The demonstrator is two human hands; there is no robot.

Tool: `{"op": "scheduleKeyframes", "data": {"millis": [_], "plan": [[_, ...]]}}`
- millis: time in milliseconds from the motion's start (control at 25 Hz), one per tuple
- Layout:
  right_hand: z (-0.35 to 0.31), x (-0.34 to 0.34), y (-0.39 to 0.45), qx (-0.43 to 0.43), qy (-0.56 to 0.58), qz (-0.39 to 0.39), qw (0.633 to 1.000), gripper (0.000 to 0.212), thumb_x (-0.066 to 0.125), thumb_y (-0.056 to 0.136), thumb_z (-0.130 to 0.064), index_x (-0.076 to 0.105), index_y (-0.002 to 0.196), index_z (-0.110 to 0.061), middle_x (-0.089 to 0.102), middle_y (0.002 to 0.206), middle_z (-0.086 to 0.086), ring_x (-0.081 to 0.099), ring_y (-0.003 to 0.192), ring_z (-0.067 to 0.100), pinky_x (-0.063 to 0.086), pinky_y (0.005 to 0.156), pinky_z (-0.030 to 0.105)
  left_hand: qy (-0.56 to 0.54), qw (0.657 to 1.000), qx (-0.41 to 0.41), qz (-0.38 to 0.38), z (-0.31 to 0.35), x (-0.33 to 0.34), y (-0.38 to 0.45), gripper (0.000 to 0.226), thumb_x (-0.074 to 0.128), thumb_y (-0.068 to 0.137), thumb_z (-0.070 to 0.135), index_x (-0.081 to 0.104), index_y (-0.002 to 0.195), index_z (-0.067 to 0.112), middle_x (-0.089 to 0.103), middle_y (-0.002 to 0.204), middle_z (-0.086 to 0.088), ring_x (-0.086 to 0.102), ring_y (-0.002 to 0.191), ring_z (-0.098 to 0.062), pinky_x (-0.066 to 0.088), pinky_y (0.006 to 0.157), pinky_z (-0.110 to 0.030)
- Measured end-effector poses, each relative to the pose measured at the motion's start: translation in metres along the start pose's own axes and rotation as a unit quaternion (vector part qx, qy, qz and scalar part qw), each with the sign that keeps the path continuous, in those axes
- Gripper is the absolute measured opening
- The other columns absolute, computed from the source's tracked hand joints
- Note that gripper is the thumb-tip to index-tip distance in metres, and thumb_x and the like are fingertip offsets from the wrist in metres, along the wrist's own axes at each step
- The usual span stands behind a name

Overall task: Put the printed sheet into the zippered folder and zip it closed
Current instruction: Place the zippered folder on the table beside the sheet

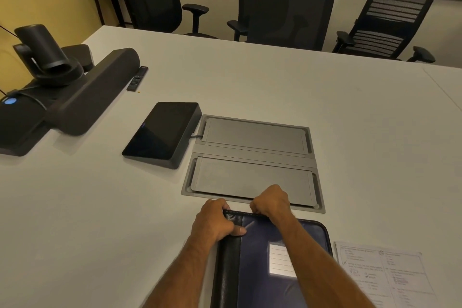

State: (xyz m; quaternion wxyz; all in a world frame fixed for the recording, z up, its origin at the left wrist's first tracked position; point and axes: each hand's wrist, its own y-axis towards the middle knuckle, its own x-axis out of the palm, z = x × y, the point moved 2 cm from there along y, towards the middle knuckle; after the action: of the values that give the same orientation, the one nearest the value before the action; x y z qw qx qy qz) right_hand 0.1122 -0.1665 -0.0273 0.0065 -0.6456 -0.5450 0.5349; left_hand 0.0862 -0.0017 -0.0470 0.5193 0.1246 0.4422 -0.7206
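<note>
A dark blue zippered folder (260,270) with a black spine and a white label window lies closed on the white table at the near edge. My left hand (215,222) grips its far left corner, thumb pressed on the cover. My right hand (271,201) is curled over the folder's far edge and pinches something there; the zip pull is hidden under the fingers. The printed sheet (385,275) lies flat on the table just right of the folder, apart from both hands.
A grey cable hatch (252,157) is set in the table (362,120) just beyond my hands. A black touch panel (162,132) sits left of it. A camera and speaker bar (62,92) and a remote (137,78) are far left. Office chairs (290,12) line the far edge.
</note>
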Motion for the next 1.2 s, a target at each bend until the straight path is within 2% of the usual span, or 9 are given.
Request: {"op": "scheduleKeyframes", "data": {"millis": [160,320,480,600,720,880,1000,1120,1200], "plan": [[0.021,-0.019,0.007,0.017,-0.006,0.019,1.0,0.017,0.074,0.059,-0.01,0.06,0.069,-0.008,0.061,0.069,0.005,0.059,0.062,0.019,0.052,0.058,0.027,0.001,1.0,0.006,-0.001,-0.001,0.0,0.0,0.058,0.093,0.052,0.048,0.056,0.091,0.028,0.064,0.096,0.005,0.062,0.083,-0.012,0.055,0.074,-0.027],[0.041,-0.034,0.014,0.027,-0.012,0.046,0.998,0.018,0.075,0.064,-0.014,0.059,0.072,-0.009,0.061,0.072,0.006,0.06,0.069,0.02,0.057,0.073,0.034,0.002,1.0,0.017,0.002,-0.002,0.001,-0.001,0.056,0.093,0.053,0.048,0.055,0.088,0.028,0.065,0.094,0.006,0.063,0.08,-0.011,0.051,0.069,-0.023],[0.058,-0.05,0.018,0.034,-0.024,0.072,0.997,0.02,0.075,0.064,-0.017,0.059,0.074,-0.011,0.062,0.073,0.005,0.061,0.07,0.021,0.057,0.074,0.034,0.009,1.0,0.02,0.004,-0.002,0.001,-0.001,0.057,0.093,0.053,0.048,0.055,0.09,0.027,0.064,0.096,0.005,0.063,0.082,-0.011,0.053,0.072,-0.025],[0.071,-0.063,0.02,0.047,-0.033,0.088,0.994,0.022,0.074,0.063,-0.017,0.057,0.076,-0.012,0.061,0.077,0.006,0.06,0.075,0.023,0.055,0.083,0.04,0.012,1.0,0.022,0.005,-0.002,0.001,-0.002,0.057,0.092,0.054,0.048,0.055,0.092,0.027,0.064,0.097,0.005,0.062,0.083,-0.011,0.054,0.073,-0.025],[0.085,-0.076,0.025,0.063,-0.027,0.1,0.993,0.026,0.075,0.062,-0.016,0.054,0.077,-0.012,0.06,0.078,0.007,0.061,0.078,0.026,0.055,0.086,0.042,0.014,1.0,0.024,0.008,-0.002,0.002,-0.001,0.059,0.092,0.055,0.049,0.055,0.094,0.027,0.063,0.1,0.004,0.063,0.085,-0.013,0.053,0.073,-0.024],[0.111,-0.092,0.033,0.08,-0.005,0.117,0.99,0.023,0.077,0.065,-0.016,0.057,0.074,-0.008,0.062,0.077,0.01,0.061,0.074,0.026,0.056,0.08,0.042,0.021,0.999,0.023,0.006,-0.002,0.003,-0.001,0.06,0.091,0.056,0.049,0.055,0.098,0.026,0.063,0.104,0.002,0.063,0.09,-0.014,0.057,0.082,-0.031],[0.122,-0.095,0.035,0.084,0.0,0.113,0.99,0.028,0.077,0.072,-0.024,0.055,0.072,-0.009,0.06,0.073,0.008,0.058,0.066,0.022,0.049,0.061,0.031,0.06,0.998,0.022,0.002,0.001,0.0,-0.004,0.064,0.088,0.057,0.056,0.054,0.103,0.027,0.057,0.112,0.002,0.06,0.096,-0.014,0.056,0.086,-0.033],[0.126,-0.096,0.038,0.084,0.015,0.096,0.992,0.029,0.077,0.075,-0.027,0.057,0.078,-0.006,0.061,0.076,0.009,0.059,0.069,0.022,0.047,0.058,0.03,0.181,0.979,0.092,0.014,0.013,-0.001,-0.008,0.074,0.077,0.06,0.069,0.05,0.119,0.033,0.045,0.128,0.005,0.047,0.115,-0.017,0.045,0.097,-0.035],[0.129,-0.097,0.037,0.094,0.057,0.081,0.991,0.027,0.076,0.073,-0.021,0.061,0.083,-0.001,0.063,0.079,0.012,0.06,0.072,0.024,0.049,0.061,0.033,0.22,0.961,0.167,-0.018,0.026,0.008,-0.014,0.087,0.071,0.064,0.072,0.041,0.137,0.036,0.04,0.142,0.004,0.037,0.13,-0.02,0.033,0.109,-0.042]]}}
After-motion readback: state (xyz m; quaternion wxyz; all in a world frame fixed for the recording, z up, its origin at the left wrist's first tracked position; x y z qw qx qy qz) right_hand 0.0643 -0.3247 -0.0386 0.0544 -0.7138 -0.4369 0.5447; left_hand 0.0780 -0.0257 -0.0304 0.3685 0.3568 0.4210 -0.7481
